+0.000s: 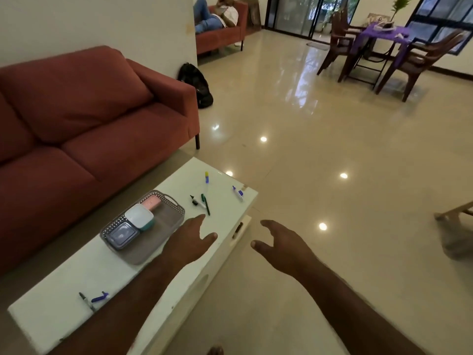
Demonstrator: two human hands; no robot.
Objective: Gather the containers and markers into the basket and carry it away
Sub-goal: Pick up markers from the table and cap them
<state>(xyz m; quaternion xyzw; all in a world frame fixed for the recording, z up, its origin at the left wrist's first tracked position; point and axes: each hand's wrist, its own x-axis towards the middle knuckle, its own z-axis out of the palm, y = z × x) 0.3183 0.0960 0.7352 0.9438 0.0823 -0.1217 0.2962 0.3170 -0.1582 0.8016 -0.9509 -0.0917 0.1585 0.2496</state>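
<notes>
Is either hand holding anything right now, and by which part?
Nothing is held: left hand and right hand are both open and empty.

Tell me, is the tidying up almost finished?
About halfway. Done: three containers, pink, white-lidded and clear, sit in the grey basket. In hand: nothing; the left hand reaches toward the green marker, and the right hand is open and empty. Left: markers lie scattered on the white table, including two near its close end, then carrying the basket away.
</notes>
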